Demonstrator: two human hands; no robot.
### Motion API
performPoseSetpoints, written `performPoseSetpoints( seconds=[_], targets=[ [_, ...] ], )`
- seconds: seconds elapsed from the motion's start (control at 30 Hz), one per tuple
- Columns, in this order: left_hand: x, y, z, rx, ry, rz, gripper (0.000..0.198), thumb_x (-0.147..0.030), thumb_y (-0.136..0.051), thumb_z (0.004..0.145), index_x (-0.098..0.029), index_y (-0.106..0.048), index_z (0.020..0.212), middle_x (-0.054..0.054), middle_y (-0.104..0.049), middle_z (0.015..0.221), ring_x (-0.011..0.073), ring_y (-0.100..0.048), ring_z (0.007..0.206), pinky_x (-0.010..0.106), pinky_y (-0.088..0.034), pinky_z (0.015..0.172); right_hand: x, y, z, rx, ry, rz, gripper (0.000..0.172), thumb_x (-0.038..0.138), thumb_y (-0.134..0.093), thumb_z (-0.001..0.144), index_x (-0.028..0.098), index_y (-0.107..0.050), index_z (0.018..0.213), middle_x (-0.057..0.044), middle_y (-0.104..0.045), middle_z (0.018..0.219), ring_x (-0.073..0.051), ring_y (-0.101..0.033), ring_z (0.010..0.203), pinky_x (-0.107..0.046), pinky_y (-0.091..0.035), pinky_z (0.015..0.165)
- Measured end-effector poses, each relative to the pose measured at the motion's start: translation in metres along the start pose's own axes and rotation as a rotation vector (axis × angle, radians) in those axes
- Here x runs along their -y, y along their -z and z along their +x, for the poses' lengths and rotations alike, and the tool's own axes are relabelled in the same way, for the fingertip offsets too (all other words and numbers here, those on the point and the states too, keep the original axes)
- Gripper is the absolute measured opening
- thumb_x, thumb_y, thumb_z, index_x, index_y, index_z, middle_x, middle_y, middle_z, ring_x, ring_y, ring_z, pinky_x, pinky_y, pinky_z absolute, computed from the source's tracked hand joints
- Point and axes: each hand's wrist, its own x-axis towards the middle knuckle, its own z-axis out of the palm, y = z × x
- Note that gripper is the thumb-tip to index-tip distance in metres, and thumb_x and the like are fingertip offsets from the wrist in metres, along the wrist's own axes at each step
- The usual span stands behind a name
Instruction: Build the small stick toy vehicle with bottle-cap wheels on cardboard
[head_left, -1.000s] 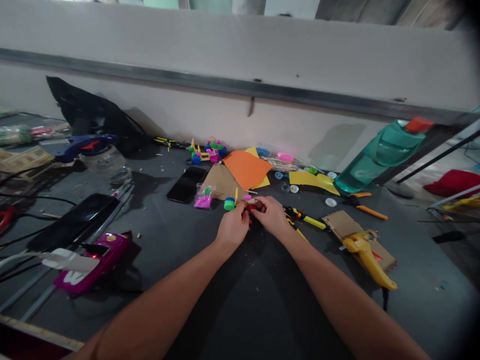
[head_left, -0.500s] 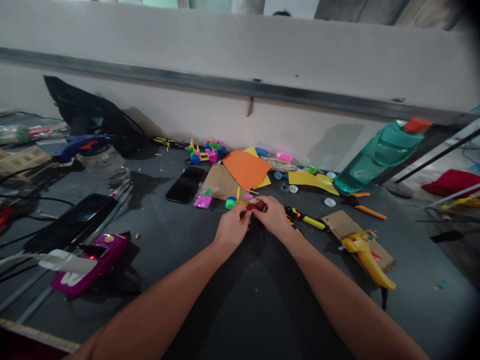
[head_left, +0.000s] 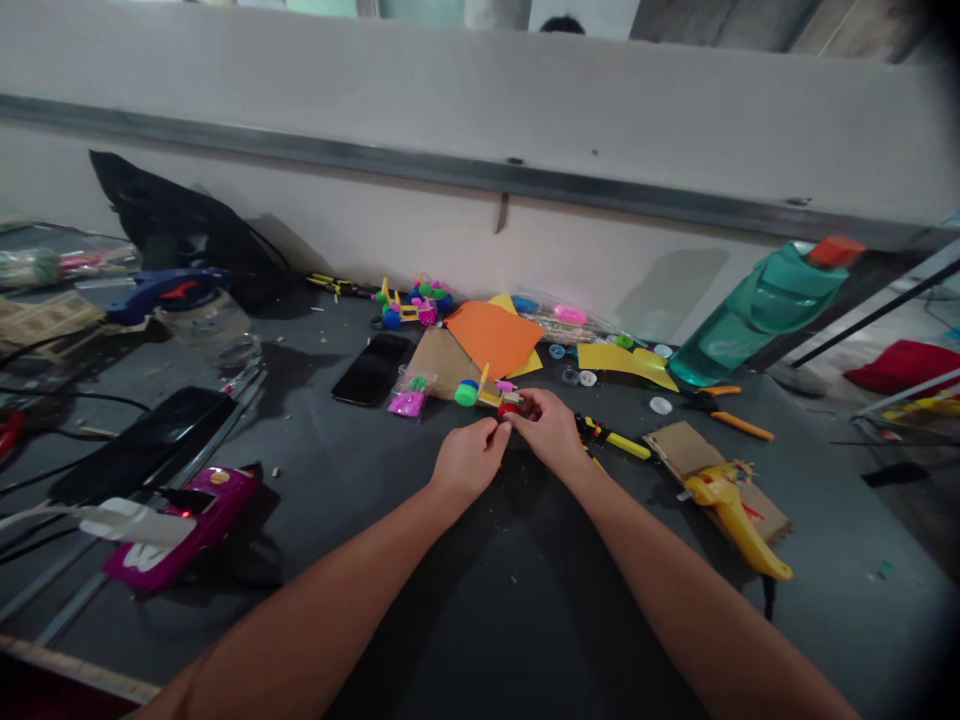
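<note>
Between my hands is a small toy car (head_left: 489, 392) with yellow stick parts, a pink piece on top and bottle-cap wheels. Its green and blue caps (head_left: 466, 393) face left, and a red cap (head_left: 508, 410) sits at the near right end. My right hand (head_left: 546, 425) is closed around the right end of the car, with thumb and fingers at the red cap. My left hand (head_left: 469, 462) is pinched against the red cap from the near side. The fingertips partly hide that end.
Behind lie orange paper (head_left: 495, 338), cardboard (head_left: 442, 365) and a phone (head_left: 371, 370). To the right are a yellow-handled tool (head_left: 626, 444), a yellow glue gun (head_left: 731, 510), orange-handled pliers (head_left: 739, 424) and a teal bottle (head_left: 750, 315). A purple power strip (head_left: 187, 530) lies left.
The toy car has turned and come up a little, so its green and blue caps and red cap show more clearly. Both hands stay close together, shifted slightly right.
</note>
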Motion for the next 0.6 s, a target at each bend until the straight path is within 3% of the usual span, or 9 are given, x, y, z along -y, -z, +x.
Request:
performPoseSetpoints(
  seconds=[0.17, 0.6],
  targets=[
    [0.0009, -0.0008, 0.0005, -0.002, -0.023, 0.033, 0.040, -0.044, -0.034, 0.088, -0.019, -0.046, 0.059, 0.001, -0.058, 0.055, 0.0114, -0.053, 0.050, 0.021, -0.030, 0.049, -0.0029, 0.0001, 0.0017, -0.054, -0.051, -0.075, 0.031, 0.036, -0.064, 0.067, 0.017, -0.063, 0.091, -0.003, -0.059, 0.075, -0.018, -0.053, 0.067, -0.029, -0.043, 0.061],
    [0.0062, -0.0037, 0.0018, -0.062, 0.037, -0.200, 0.028, -0.037, -0.035, 0.089, -0.019, -0.053, 0.078, -0.001, -0.061, 0.065, 0.0089, -0.056, 0.048, 0.019, -0.038, 0.046, 0.0043, -0.0032, -0.0053, 0.037, -0.075, -0.175, 0.031, 0.040, -0.065, 0.066, 0.019, -0.058, 0.087, -0.001, -0.059, 0.074, -0.016, -0.055, 0.067, -0.027, -0.040, 0.058]
  ],
)
